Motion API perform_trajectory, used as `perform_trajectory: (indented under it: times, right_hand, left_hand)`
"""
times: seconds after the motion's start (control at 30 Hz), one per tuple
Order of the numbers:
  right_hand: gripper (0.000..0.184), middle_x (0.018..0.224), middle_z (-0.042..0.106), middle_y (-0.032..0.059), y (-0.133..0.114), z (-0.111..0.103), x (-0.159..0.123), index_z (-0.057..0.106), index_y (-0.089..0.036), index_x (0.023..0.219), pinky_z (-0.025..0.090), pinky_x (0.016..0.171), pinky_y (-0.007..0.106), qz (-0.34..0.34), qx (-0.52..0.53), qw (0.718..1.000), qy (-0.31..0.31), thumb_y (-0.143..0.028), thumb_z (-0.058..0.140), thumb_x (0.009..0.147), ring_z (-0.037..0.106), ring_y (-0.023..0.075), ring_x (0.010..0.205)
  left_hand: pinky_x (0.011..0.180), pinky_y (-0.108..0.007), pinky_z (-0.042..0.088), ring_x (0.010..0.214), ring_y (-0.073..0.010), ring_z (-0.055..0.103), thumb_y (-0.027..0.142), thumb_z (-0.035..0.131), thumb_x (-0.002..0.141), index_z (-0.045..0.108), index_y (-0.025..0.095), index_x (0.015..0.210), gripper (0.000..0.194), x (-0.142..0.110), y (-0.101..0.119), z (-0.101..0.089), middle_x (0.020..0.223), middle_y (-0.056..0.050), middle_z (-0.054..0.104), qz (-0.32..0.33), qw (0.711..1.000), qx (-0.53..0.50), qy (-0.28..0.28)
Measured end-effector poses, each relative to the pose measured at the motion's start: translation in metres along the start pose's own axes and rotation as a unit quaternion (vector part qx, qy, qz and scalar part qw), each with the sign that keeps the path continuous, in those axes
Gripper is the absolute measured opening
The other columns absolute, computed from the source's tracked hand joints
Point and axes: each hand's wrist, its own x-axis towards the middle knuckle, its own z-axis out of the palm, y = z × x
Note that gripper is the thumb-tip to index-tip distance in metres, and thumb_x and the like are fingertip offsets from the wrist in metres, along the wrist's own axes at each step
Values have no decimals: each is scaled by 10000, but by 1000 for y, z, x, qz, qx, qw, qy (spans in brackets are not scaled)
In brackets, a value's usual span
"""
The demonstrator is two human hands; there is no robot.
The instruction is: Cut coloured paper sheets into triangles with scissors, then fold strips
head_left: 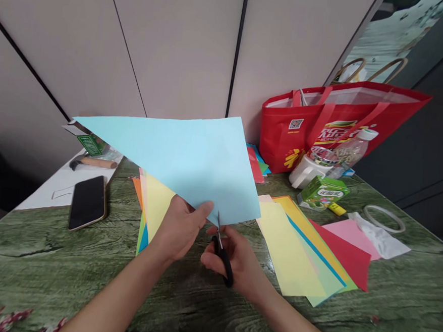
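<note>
A large sheet of light blue paper (191, 159) is held up above the table. My left hand (181, 226) grips its lower edge, thumb on the near face and the fingers hidden behind. My right hand (234, 258) is closed around the black handles of a pair of scissors (223, 261). The blades point upward at the sheet's lower edge, just right of my left thumb, with one blade tip showing against the paper. Colored sheets (156, 199) lie partly hidden behind my left hand, and a fanned stack of colored paper (295, 247) lies to the right.
On the left are a phone (88, 202), a hammer (96, 162) and a white sheet (45, 194). At the back right stand a red bag (280, 134), a white mug (306, 172), a plastic bottle (353, 150) and a green drink carton (324, 192). A tape roll (384, 219) lies farther right.
</note>
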Motion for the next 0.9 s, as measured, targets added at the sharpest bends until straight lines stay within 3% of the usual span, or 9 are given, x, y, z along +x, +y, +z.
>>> perform_trajectory:
  times: [0.1, 0.27, 0.53, 0.83, 0.9]
  right_hand:
    - [389, 639, 559, -41, -2, 0, 0, 442, -184, 886, 367, 527, 224, -8, -8, 1000, 7, -250, 737, 642, 481, 95, 548]
    - [381, 646, 553, -38, -5, 0, -1, 434, -188, 872, 365, 526, 228, -11, -8, 1000, 8, -253, 735, 646, 486, 101, 554]
    - [343, 596, 539, -57, -2, 1, -1, 445, -193, 829, 362, 519, 226, -10, 9, 1000, 13, -255, 728, 645, 475, 96, 526]
    - [344, 526, 568, -64, -5, 4, -2, 434, -215, 780, 388, 464, 236, 16, -3, 999, 27, -345, 718, 635, 489, 106, 437]
    - [344, 515, 582, -61, -4, 3, -2, 429, -216, 785, 379, 444, 231, 18, -10, 999, 25, -360, 707, 645, 484, 103, 415]
  left_hand:
    - [558, -272, 424, 630, -139, 537, 187, 646, 682, 561, 173, 695, 86, -1, -4, -2, 608, 30, 548, 4, 998, 13, -55]
    - [617, -280, 439, 685, -134, 536, 177, 626, 702, 571, 170, 845, 153, -1, -6, -3, 762, 0, 593, 8, 998, 26, -59]
    - [500, -250, 349, 572, -109, 469, 198, 620, 706, 526, 193, 697, 95, -1, -6, -3, 594, 54, 497, 4, 998, 40, -55]
    - [516, -261, 380, 584, -130, 510, 191, 621, 702, 560, 193, 662, 73, -2, -5, -2, 591, 34, 545, 14, 998, 35, -58]
    - [524, -270, 396, 580, -142, 525, 176, 642, 676, 569, 189, 622, 92, -2, -5, -1, 558, 29, 545, 8, 999, 19, -35]
